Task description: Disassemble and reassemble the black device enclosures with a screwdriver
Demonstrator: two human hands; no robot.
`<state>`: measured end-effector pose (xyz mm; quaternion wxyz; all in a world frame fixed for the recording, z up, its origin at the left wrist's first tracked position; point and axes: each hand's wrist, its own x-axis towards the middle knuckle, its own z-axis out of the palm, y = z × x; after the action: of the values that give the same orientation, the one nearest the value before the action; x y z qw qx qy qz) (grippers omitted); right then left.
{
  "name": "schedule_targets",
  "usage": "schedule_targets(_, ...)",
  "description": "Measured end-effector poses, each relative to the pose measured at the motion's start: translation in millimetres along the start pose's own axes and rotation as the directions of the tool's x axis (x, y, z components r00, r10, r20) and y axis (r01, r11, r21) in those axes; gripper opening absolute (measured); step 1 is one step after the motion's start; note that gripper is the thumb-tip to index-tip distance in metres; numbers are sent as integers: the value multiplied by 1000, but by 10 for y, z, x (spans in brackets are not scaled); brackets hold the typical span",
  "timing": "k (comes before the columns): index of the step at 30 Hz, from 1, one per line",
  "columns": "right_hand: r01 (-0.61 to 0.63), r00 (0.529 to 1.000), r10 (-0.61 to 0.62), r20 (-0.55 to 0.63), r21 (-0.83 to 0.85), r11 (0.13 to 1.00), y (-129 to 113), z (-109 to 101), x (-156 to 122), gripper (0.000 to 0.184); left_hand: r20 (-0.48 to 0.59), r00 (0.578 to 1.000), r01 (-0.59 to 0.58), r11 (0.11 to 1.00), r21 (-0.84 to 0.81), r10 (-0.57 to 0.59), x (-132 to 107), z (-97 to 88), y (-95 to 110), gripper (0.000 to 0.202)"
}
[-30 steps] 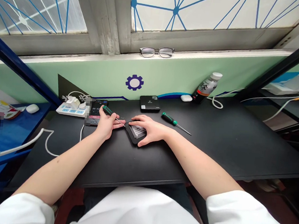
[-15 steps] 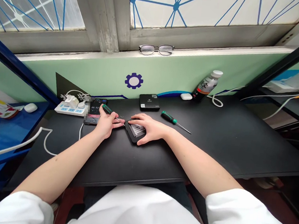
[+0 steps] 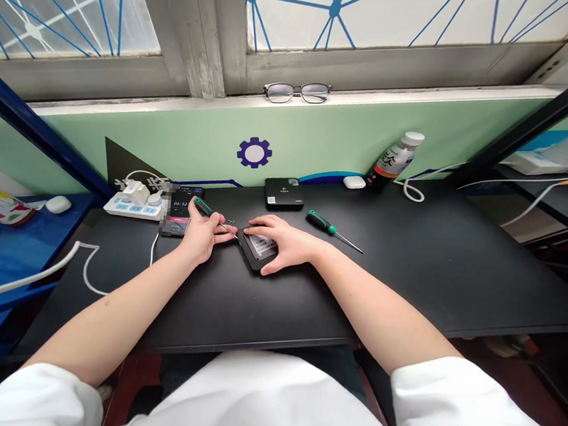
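My left hand [image 3: 202, 236] is closed on a green-and-black screwdriver [image 3: 203, 206], whose thin shaft points right and down to the near-left edge of a black case [image 3: 253, 264]. Whether the tip touches the case is too small to tell. The case lies flat on the black table and shows a pale, silvery panel [image 3: 262, 246] inside its dark rim. My right hand [image 3: 286, 243] grips the case from the right, thumb on the near side and fingers over the far side. Small dark bits [image 3: 230, 222] lie just beyond my left fingertips.
A second green-and-black screwdriver [image 3: 322, 223] lies right of my hands. Behind stand a flat black box [image 3: 284, 195], a white earbud case [image 3: 354, 182] and a bottle [image 3: 394, 162]. A phone [image 3: 184, 205] and a white power strip [image 3: 134, 206] with cables sit at left. Glasses [image 3: 297, 93] rest on the sill.
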<state>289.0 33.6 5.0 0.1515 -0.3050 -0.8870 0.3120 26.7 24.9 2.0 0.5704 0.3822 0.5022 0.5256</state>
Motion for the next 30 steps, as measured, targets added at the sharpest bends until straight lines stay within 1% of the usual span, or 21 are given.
schedule_targets(5,-16,999,16,-29,-15,1000,-16,14,8,104,-92,992,-87,996,-23,85,-60,29,-64,106)
schedule_targets(8,-7,999,5,-40,-47,999,-23,25,20,103,-101,988,-118,993,-25,115,-78,46,-59,105)
schedule_targets(15,27,999,-28,-27,-56,998,-13,21,33,102,-87,995,-60,997,-38,56,-31,19,-46,103)
schedule_targets(20,17,1000,-17,0,-56,998,-26,-1,37,103,-119,991,-64,997,-40,58,-33,23,-61,103)
schedule_targets(25,20,1000,-20,-12,-40,999,2,11,30,102,-150,988,-55,996,-67,45,-51,57,-40,98)
schedule_targets(30,23,1000,-24,-18,-38,999,29,28,23,102,-146,989,-44,996,-76,32,-34,55,-24,94)
